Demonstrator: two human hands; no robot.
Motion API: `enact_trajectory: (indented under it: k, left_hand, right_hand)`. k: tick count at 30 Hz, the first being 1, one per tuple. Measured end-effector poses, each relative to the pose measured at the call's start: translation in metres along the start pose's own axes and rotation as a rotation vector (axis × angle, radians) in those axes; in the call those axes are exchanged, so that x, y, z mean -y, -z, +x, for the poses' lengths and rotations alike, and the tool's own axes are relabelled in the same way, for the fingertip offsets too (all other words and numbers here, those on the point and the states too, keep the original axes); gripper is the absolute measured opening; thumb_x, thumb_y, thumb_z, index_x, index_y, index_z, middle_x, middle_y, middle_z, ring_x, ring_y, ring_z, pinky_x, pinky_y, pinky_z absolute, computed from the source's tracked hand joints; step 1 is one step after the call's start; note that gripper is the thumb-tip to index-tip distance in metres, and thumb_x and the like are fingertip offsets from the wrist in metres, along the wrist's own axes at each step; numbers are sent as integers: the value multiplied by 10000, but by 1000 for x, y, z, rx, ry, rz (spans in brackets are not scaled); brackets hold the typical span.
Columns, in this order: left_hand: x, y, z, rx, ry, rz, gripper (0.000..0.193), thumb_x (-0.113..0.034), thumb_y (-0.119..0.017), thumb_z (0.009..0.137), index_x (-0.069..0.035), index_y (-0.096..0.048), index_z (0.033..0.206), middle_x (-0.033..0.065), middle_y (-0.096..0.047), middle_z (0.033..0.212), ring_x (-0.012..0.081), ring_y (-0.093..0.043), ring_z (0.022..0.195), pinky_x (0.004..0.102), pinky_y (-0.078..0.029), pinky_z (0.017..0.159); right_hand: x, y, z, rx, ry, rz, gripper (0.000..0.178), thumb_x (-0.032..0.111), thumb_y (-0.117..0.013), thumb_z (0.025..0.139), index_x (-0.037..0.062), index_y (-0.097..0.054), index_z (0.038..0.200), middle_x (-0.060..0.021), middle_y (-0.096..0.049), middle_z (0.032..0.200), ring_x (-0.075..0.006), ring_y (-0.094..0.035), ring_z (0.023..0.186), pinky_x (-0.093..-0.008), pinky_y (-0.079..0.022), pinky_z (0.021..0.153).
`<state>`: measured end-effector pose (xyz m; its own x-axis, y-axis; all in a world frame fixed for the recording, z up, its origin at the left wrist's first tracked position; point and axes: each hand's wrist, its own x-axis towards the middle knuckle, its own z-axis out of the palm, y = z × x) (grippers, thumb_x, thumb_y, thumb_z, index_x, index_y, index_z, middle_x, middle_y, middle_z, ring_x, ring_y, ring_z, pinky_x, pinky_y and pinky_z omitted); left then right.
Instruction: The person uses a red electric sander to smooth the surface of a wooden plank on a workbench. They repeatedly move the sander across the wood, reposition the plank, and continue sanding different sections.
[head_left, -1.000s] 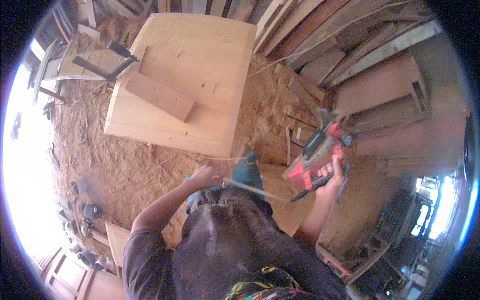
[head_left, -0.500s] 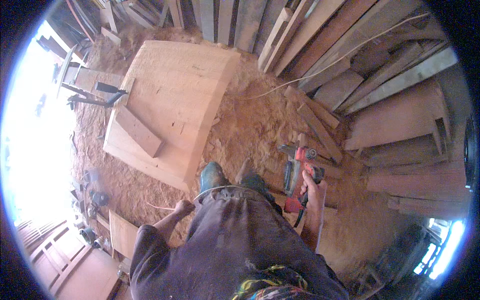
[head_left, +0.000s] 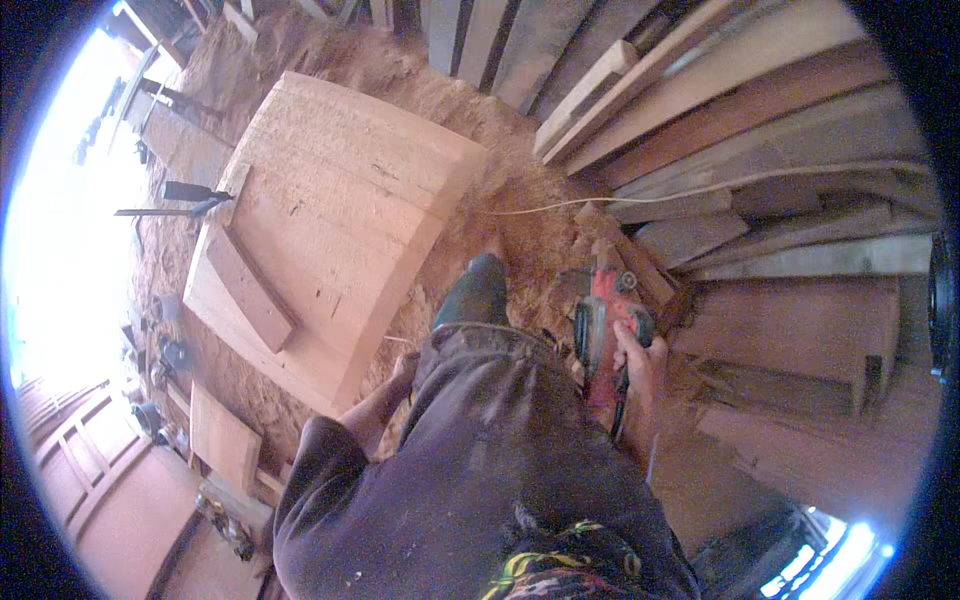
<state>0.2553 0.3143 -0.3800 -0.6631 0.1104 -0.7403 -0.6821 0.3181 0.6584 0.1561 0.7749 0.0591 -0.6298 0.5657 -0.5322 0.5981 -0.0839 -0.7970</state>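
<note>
My right hand (head_left: 645, 365) is wrapped round the handle of a red and black electric hand planer (head_left: 602, 335), held in the air at my right side. A dark power lead hangs from the planer's rear beside my wrist. My left hand (head_left: 405, 370) is closed low at my left side, partly hidden by my dark clothing. A short bit of thin pale cord (head_left: 397, 339) shows at its fingers. Ahead to the left lies a wide, pale wooden slab (head_left: 350, 190), with a short wood block (head_left: 250, 290) resting on its near left part.
Wood shavings (head_left: 510, 235) cover the floor. Boards (head_left: 700, 100) lean and lie stacked along the far and right sides. A pale cord (head_left: 700, 193) runs across the right. A dark-handled tool (head_left: 190, 192) stands at the slab's left edge. A smaller board (head_left: 225, 437) lies at the left.
My view has turned and shifted, and a boot has stepped forward beside the slab. The planer stays in my right hand. My left hand has come closer to the slab's near corner.
</note>
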Motion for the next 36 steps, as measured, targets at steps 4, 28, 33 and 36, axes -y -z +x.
enact_trajectory:
  k: [4, 28, 33, 36]
  left_hand:
    - [-70, -15, 55, -77, 56, 263, 267, -269, -699, 998, -22, -795, 1033, 109, -795, 922, 215, -744, 859, 398, -577, 786]
    - [-354, -241, 109, -764, 362, -618, 313, -289, -698, 989, -35, -774, 1156, 205, -785, 1126, 325, -731, 1090, 457, -556, 994]
    - [-370, -262, 128, -1024, 325, -518, 245, -162, -692, 953, -18, -750, 1142, 127, -783, 1037, 258, -736, 1025, 426, -592, 919]
    - [-468, -248, 137, -1005, 464, -1007, 258, -126, -714, 924, -16, -728, 1157, 127, -773, 1005, 235, -749, 989, 408, -625, 842]
  right_hand:
    - [62, -16, 69, 90, -19, -92, 261, 256, -851, 937, 63, -694, 1018, 17, -633, 742, -97, -560, 560, -294, -424, 492]
    - [402, -339, 337, 984, 356, -775, 235, 237, -865, 932, 72, -703, 975, 31, -653, 721, -69, -546, 517, -262, -435, 473]
    - [396, -417, 399, 1300, 735, -791, 238, 203, -855, 925, 18, -745, 1026, -36, -749, 877, -150, -690, 722, -340, -556, 681]
    - [441, -455, 406, 1338, 539, -894, 223, 214, -849, 937, 40, -736, 1019, -2, -697, 822, -101, -614, 675, -311, -486, 619]
